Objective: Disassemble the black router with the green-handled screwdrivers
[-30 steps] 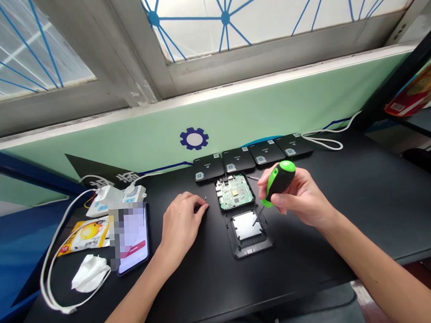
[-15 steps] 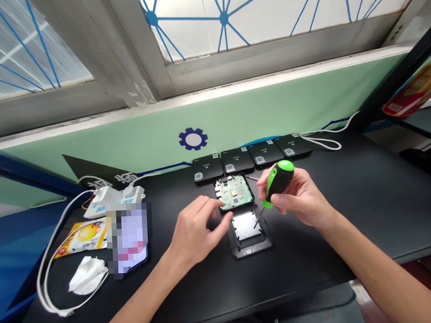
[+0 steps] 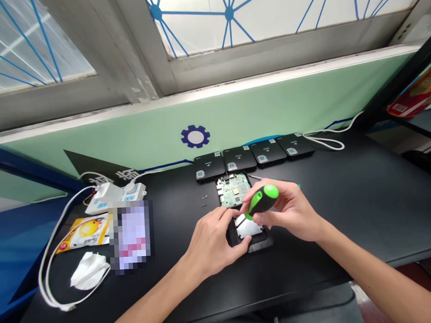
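Observation:
My right hand (image 3: 292, 210) is closed around a black-and-green screwdriver (image 3: 262, 202), its handle tilted up. The shaft slants down left toward the upper left part of a silver metal plate (image 3: 250, 229). That plate sits in a black plastic cover (image 3: 260, 246) lying on the table. My left hand (image 3: 217, 237) grips the cover at its left side, thumb along the near part and forefinger by the far edge. Just behind lies an open black case with a green circuit board (image 3: 234, 187), partly hidden by my right fingers. Several small screws (image 3: 204, 199) rest left of it.
Several closed black boxes (image 3: 209, 165) line the wall. A second thin screwdriver (image 3: 258, 177) lies behind my right hand. At left are a power strip (image 3: 138, 193), a snack packet (image 3: 84, 230), a crumpled tissue (image 3: 89, 271), a blurred-out phone (image 3: 133, 236) and white cables (image 3: 44, 278).
The screwdriver has moved left and down across the metal plate, from its right side to its upper left. My left hand has come right and taken hold of the cover.

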Action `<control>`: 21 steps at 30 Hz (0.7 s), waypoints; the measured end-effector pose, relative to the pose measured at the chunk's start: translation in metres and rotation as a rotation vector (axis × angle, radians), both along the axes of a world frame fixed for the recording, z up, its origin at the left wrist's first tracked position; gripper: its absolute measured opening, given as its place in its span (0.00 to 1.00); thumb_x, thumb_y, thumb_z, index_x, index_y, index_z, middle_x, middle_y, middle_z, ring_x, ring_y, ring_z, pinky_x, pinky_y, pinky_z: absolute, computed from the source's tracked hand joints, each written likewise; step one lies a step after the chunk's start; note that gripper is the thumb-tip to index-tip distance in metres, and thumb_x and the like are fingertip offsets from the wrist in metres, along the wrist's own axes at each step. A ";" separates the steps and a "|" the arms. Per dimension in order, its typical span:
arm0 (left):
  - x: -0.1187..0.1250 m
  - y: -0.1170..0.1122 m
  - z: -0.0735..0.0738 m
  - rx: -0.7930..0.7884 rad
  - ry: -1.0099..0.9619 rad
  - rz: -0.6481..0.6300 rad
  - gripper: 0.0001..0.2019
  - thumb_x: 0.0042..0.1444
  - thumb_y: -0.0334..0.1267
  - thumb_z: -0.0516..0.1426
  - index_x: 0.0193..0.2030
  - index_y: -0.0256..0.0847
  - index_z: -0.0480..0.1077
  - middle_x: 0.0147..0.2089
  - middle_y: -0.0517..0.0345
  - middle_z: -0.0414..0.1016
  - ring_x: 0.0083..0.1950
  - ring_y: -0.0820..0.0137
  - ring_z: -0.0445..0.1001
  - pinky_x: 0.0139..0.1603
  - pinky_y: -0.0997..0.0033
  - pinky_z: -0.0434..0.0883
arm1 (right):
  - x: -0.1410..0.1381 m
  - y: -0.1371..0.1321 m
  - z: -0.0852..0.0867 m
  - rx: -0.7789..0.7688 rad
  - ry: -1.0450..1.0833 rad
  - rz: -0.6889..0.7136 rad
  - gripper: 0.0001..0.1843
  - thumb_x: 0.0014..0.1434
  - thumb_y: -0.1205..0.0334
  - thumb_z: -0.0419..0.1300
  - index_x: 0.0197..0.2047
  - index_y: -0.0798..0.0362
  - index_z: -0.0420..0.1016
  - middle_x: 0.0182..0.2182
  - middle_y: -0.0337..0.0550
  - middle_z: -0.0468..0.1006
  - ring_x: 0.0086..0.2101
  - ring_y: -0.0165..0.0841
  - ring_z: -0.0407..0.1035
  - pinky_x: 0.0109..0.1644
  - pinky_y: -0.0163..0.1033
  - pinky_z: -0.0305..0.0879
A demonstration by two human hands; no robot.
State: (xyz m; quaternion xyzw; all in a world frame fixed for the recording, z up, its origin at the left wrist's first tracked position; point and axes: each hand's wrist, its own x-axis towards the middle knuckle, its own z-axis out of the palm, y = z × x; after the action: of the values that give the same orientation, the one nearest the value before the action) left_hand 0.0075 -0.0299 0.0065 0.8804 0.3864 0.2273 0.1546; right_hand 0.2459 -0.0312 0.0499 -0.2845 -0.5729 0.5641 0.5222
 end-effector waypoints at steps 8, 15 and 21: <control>-0.001 0.000 0.000 -0.006 -0.006 0.002 0.20 0.58 0.39 0.73 0.53 0.44 0.72 0.43 0.59 0.79 0.39 0.62 0.80 0.34 0.63 0.72 | -0.007 0.000 -0.004 0.047 -0.020 -0.016 0.13 0.66 0.60 0.78 0.53 0.49 0.89 0.41 0.46 0.86 0.36 0.34 0.78 0.29 0.33 0.73; 0.000 0.000 0.000 0.006 0.006 -0.007 0.21 0.58 0.39 0.74 0.54 0.43 0.72 0.43 0.59 0.79 0.38 0.62 0.79 0.34 0.63 0.70 | -0.004 -0.002 -0.007 -0.002 -0.002 -0.001 0.14 0.65 0.64 0.78 0.54 0.48 0.89 0.42 0.46 0.86 0.36 0.33 0.77 0.27 0.30 0.72; 0.000 0.000 -0.001 0.005 0.002 -0.016 0.20 0.59 0.39 0.74 0.53 0.43 0.73 0.42 0.59 0.78 0.39 0.62 0.79 0.35 0.63 0.71 | -0.003 -0.002 -0.007 0.023 -0.024 0.009 0.14 0.67 0.64 0.77 0.55 0.47 0.89 0.43 0.45 0.85 0.38 0.33 0.78 0.28 0.30 0.72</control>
State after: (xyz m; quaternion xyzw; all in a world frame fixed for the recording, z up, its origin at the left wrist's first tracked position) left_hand 0.0073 -0.0298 0.0059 0.8841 0.3788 0.2263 0.1537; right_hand 0.2426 -0.0332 0.0428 -0.2828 -0.5867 0.5564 0.5159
